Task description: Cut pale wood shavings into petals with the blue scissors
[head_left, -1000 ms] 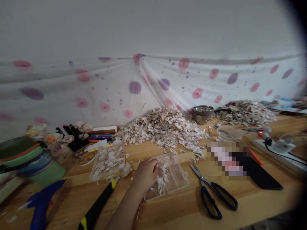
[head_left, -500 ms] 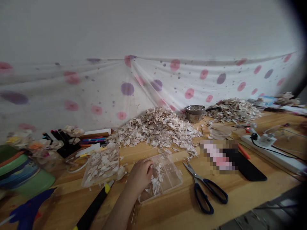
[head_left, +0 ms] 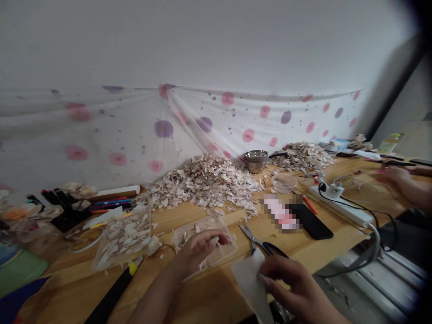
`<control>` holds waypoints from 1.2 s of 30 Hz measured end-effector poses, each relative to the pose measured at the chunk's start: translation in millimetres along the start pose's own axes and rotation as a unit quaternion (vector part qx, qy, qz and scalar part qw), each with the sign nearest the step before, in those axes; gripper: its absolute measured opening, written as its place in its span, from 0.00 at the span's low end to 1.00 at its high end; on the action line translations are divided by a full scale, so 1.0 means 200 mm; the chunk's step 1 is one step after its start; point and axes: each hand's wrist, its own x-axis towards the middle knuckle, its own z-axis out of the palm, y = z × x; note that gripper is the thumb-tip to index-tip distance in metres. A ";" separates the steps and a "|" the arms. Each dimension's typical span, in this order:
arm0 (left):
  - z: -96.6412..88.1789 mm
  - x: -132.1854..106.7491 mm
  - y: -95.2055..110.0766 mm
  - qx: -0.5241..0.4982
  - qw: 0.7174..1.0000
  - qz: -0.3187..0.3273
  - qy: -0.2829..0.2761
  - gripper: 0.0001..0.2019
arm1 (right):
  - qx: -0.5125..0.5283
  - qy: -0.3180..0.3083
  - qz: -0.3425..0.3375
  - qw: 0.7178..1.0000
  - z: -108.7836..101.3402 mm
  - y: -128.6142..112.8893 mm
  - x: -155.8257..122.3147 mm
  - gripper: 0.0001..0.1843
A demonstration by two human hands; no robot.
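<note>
Pot (head_left: 27,272) and blue tool (head_left: 22,294) are cut off by the frame at the near left of the counter (head_left: 184,306). Next comes a black cutter (head_left: 113,288) with yellow trim, handle toward the near side, probably so it can be grabbed quickly. Beyond it a clear tray (head_left: 97,261) contains pale flakes (head_left: 124,236), with a larger heap (head_left: 202,180) farther back, apparently the bulk stock kept out of the working spot.

The left hand (head_left: 199,247) is over the divided box (head_left: 224,253), fingers loosely bent; I cannot tell whether they pinch a flake. The box lies directly before the person, seemingly to keep its contents within easy reach. To its right, the right hand (head_left: 286,279) pinches a whitish sheet (head_left: 248,276) between thumb and fingers, near the box, leaving most of its surface free. Sheet and hand partly cover the scissors (head_left: 248,229). Farther right are a flat black object (head_left: 312,222), a power strip (head_left: 340,204) and another person's hand (head_left: 396,173).

Compared with half a second ago, the right hand and sheet have come into view, the left hand has moved from the box's left end across its middle, and the view has swung right.
</note>
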 end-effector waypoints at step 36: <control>-0.08 0.00 -0.01 -0.088 0.935 0.047 0.340 0.23 | 0.202 -0.082 -0.192 0.957 0.26 -0.28 0.06 0.22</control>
